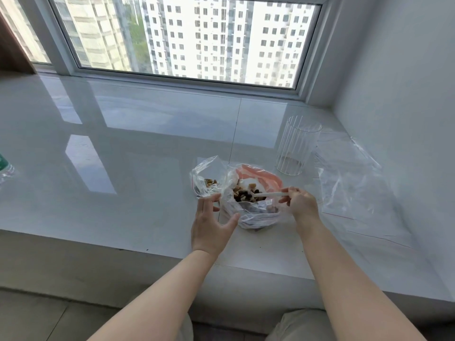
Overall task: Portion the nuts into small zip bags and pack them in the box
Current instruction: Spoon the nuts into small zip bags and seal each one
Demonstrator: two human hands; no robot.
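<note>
Nuts lie in a bag between the hands: left hand spread, right hand pinching a spoon.

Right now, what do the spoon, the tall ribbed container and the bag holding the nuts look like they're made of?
The spoon in the right hand looks like white matte plastic: thin, opaque, uniform. The ribbed container is clear and rigid, with vertical ridges; acrylic or glass, I can't tell which. The bag is thin clear plastic film, crinkled and glossy, with the nuts showing through.
</note>
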